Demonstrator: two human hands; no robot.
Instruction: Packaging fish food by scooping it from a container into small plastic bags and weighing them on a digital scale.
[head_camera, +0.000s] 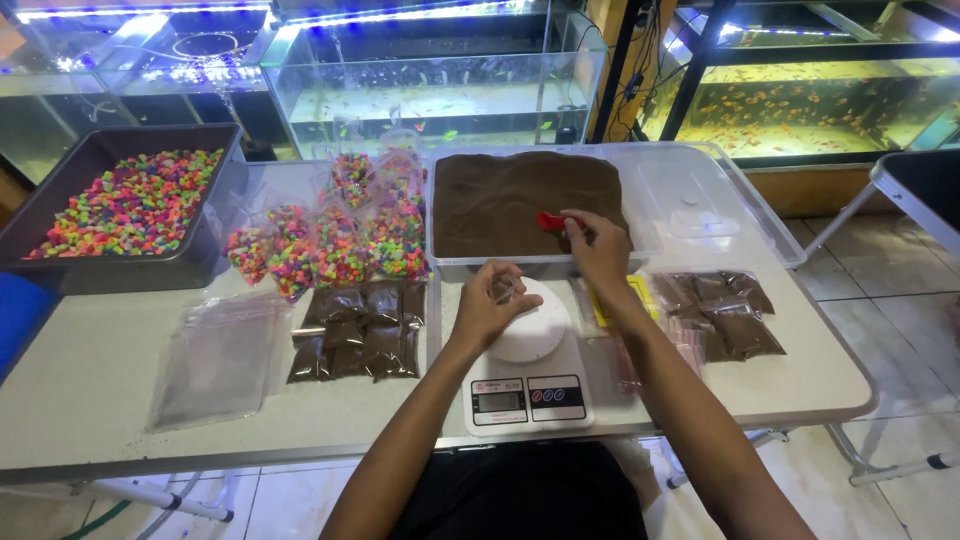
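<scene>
My right hand (598, 250) grips a small red scoop (550, 221) over the near edge of a clear tub (650, 215) of brown sand. My left hand (492, 303) pinches a small clear plastic bag (507, 290) just above the white plate of a digital kitchen scale (526, 372). The scale stands on the table's front edge between my forearms.
Filled brown sand bags lie left (358, 332) and right (722, 312) of the scale. Bags of multicoloured gravel (335, 240) pile behind, next to a grey tray of coloured gravel (125, 205). Empty clear bags (218, 355) lie left. Aquariums (440, 80) line the back.
</scene>
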